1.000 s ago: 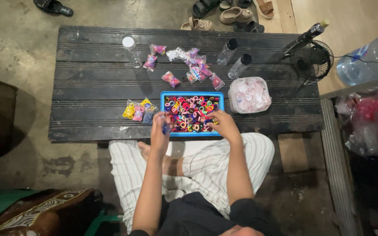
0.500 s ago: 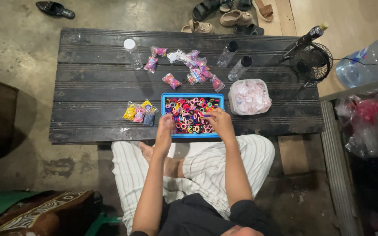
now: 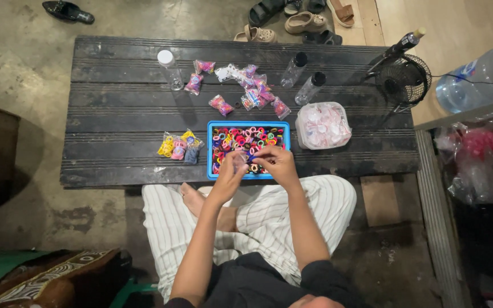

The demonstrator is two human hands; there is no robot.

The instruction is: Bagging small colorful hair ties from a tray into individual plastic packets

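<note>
Both hands pulled back to the blue tray's (image 3: pixel 209 149) near edge; left hand (image 3: pixel 232 171) and right hand (image 3: pixel 274 161) pinch something small, unclear what, over the hair ties (image 3: pixel 246 142) for easy picking.

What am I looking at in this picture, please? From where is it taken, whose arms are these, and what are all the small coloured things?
The picture comes from a camera worn on a person's head, looking straight down. The arms are that person's own; they sit cross-legged at a low dark wooden table. In front of them is a blue tray full of small coloured hair ties. The left hand holds what looks like a small clear bag, and the right hand pinches something small beside it; what exactly, I cannot tell. Filled little packets lie further back, a few more packets left of the tray, clear bottles behind, and a white bag to the right.
</note>
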